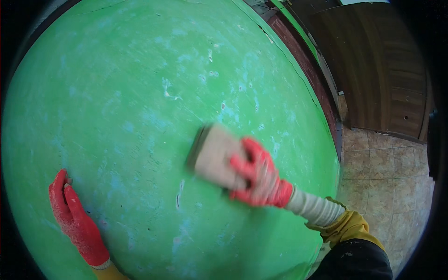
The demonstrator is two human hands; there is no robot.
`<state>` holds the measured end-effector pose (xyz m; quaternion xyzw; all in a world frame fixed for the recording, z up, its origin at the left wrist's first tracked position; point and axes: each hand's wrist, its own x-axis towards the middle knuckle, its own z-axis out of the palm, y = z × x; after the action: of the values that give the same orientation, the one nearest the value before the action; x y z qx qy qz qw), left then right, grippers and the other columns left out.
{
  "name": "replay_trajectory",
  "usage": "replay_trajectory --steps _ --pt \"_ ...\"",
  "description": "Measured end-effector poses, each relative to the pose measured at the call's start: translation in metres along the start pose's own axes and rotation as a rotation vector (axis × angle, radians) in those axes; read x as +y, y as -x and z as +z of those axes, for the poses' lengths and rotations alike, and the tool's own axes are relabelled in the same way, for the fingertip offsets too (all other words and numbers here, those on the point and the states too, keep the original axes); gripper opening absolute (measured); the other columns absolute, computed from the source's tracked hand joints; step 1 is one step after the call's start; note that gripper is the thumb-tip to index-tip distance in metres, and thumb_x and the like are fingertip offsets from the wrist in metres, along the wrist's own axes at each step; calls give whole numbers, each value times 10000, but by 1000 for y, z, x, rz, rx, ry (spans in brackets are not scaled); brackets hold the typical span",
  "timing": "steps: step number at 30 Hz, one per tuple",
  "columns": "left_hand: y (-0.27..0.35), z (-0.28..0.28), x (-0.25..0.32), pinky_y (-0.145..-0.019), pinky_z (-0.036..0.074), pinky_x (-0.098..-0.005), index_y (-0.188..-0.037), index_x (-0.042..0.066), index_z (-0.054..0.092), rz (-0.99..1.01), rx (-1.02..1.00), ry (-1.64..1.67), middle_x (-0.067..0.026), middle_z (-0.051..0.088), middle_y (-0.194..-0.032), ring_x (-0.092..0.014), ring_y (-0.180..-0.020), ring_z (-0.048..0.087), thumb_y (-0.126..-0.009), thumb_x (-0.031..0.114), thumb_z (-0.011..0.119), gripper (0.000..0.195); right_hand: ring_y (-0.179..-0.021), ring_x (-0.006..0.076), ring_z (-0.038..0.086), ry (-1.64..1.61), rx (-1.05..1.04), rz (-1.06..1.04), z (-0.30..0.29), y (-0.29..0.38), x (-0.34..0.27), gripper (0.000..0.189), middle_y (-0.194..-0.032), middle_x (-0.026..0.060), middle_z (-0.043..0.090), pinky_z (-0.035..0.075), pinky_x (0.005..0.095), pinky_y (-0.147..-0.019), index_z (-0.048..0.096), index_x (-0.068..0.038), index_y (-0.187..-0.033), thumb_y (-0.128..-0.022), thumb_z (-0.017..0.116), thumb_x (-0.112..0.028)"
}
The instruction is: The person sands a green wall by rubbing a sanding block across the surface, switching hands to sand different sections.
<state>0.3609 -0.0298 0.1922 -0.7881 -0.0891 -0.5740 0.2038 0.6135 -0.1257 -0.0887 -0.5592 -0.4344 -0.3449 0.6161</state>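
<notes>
A green painted wall (133,105) fills most of the view, with scuffed light-blue patches, small chips and gouges. My right hand (257,175), in a red-coated glove, is shut on a beige rectangular block (217,157) with a dark layer along its far edge. Both hand and block are blurred, and the block lies against the wall near the middle of the view. Lower left, my left hand (75,218) wears a matching red glove dusted with pale powder. It is beside the wall surface, fingers slightly curled and apart, with nothing seen in it.
A thin crack (294,66) runs down the wall's right side. Beyond it are a dark red frame (308,63) and a brown wood-grain panel with drawer-like fronts (378,70). Beige floor tiles (381,164) show at the right.
</notes>
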Motion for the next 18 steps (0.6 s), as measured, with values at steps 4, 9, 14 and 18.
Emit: replay_trajectory --steps 4,9,14,18 --pt "-2 8 0 -999 428 -322 -1273 -35 595 1 -9 31 -110 587 -1211 -211 -1123 567 -1042 71 436 300 -1278 529 438 26 198 391 4 -25 29 879 -1477 327 347 436 546 -1042 490 -130 -1451 -672 838 -340" --pt "-1 1 -6 -1000 422 -319 -1261 -41 595 33 -5 -10 -109 587 -1197 -209 -1106 564 -1041 66 429 296 -1097 489 556 -128 -224 -60 14 51 -52 704 -1292 297 473 500 555 -864 566 -177 -1367 -719 790 -342" --pt "1 3 -1 -1003 419 -321 -1255 -42 597 16 -5 -19 -108 587 -1191 -205 -1091 560 -1043 75 422 299 -1110 478 564 -527 -281 -397 44 70 -69 584 -1259 249 518 512 534 -885 582 -204 -1324 -786 773 -325" --pt "1 -1 -3 -1002 421 -323 -1259 -39 602 10 -3 -34 -106 593 -1202 -204 -1102 566 -1046 90 426 305 -1203 520 508 -34 -43 -250 13 -7 -26 782 -1434 306 404 488 540 -961 517 -178 -1431 -736 808 -387"
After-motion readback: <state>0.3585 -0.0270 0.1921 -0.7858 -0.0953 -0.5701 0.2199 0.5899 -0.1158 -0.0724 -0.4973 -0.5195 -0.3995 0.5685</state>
